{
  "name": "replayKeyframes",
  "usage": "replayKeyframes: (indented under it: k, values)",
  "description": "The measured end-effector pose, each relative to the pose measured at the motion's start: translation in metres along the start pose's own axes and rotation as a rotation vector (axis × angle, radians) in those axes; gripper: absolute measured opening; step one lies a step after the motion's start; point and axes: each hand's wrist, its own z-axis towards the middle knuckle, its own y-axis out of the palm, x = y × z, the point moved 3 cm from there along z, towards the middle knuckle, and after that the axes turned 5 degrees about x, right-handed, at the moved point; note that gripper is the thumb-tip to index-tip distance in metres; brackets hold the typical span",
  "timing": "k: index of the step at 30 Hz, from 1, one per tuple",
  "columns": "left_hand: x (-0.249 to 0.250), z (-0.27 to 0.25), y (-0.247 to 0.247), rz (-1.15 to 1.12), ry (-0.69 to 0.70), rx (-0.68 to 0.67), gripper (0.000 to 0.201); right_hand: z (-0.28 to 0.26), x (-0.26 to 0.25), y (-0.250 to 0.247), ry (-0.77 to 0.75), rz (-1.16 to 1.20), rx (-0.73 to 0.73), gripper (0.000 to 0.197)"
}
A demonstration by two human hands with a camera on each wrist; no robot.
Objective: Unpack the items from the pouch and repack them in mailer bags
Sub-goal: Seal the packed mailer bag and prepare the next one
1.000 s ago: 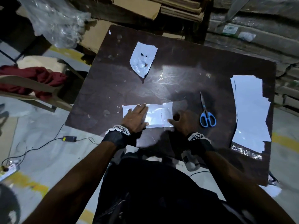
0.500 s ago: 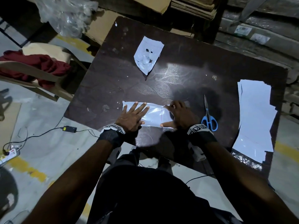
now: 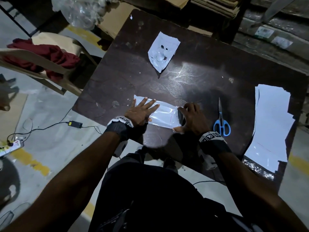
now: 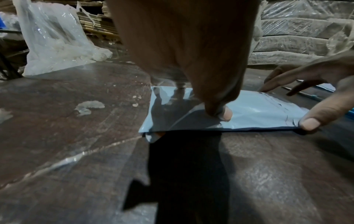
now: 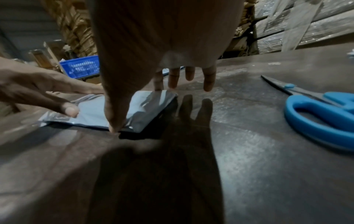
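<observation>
Glossy grey mailer bag [image 3: 163, 114] flat near table [image 3: 200, 81] edge at 6 o'clock; left hand [image 3: 140, 113] splayed, pressing it; right hand [image 3: 192, 118] fingers straight, thumb on corner, perhaps pinching; torn silvery pouch [image 3: 161, 53] at 12; blue-handled scissors [image 3: 221, 121] at 3

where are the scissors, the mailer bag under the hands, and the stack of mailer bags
scissors [image 3: 221, 126], head view, on the blue handle loops
mailer bag [image 3: 164, 115], head view, on its bare middle between the hands
stack of mailer bags [image 3: 271, 124], head view, on the top sheet's middle
</observation>
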Motion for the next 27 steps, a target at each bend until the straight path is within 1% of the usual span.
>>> replayKeyframes:
  k: [3,9,13,16,20,23,25,27]
  values:
    - [0.000,0.003,-0.005,-0.033,-0.019,-0.011,0.079,-0.002,-0.008,-0.003,0.008,0.015,-0.015,0.088]
    - [0.004,0.000,-0.009,-0.052,-0.052,-0.012,0.082,-0.003,-0.012,0.001,0.027,-0.008,0.022,0.087]
    - [0.008,-0.006,-0.015,-0.055,-0.051,-0.008,0.082,-0.010,-0.004,0.004,0.035,0.093,0.088,0.087]
    - [0.009,-0.008,-0.016,-0.067,-0.062,0.004,0.080,-0.010,0.003,0.005,0.035,0.114,0.107,0.090]
    - [0.010,-0.010,-0.016,-0.118,-0.072,0.002,0.085,-0.004,-0.005,0.006,-0.002,0.102,0.049,0.101]
    - [0.005,-0.007,-0.011,-0.138,-0.068,0.006,0.082,0.003,-0.012,0.010,0.029,0.108,0.029,0.097]
    - [-0.003,-0.005,-0.009,-0.135,-0.070,0.037,0.080,0.006,-0.010,0.010,0.010,0.078,0.014,0.096]
    - [-0.011,-0.002,-0.009,-0.083,-0.074,0.054,0.083,0.006,-0.003,0.009,-0.019,0.020,0.004,0.097]
